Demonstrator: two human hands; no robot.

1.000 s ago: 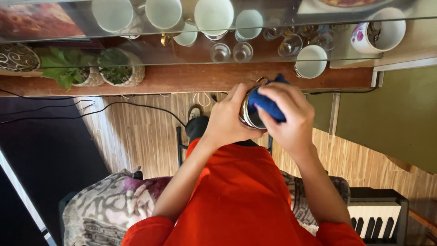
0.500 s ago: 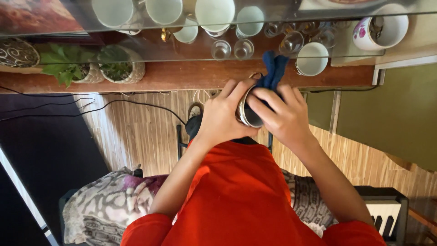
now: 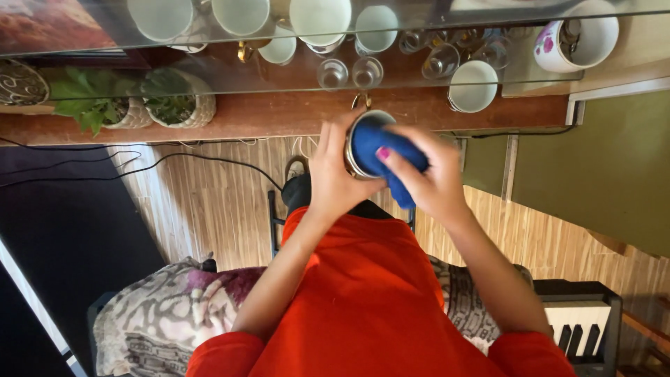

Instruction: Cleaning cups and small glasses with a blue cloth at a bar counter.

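Note:
My left hand (image 3: pixel 336 174) is wrapped around a cup with a shiny metal rim (image 3: pixel 354 131), held up in front of a wooden shelf. My right hand (image 3: pixel 426 183) presses a blue cloth (image 3: pixel 380 150) into the cup's mouth, fingers spread over the cloth, which fills the opening and hangs out to the right. Both arms reach out of red sleeves (image 3: pixel 363 307). The cup's body is mostly hidden behind my left palm.
A glass shelf (image 3: pixel 391 80) carries white cups (image 3: pixel 473 85), small glasses (image 3: pixel 333 73) and a flowered mug (image 3: pixel 576 42). Potted plants (image 3: pixel 171 105) stand on the wooden shelf (image 3: pixel 279 115). Cables, a patterned blanket (image 3: pixel 164 314) and a piano keyboard (image 3: pixel 579 324) lie below.
The blue cloth, sticking up above the cup half a second ago, is now pushed down into the cup's mouth. My right hand has shifted to the cup's right side.

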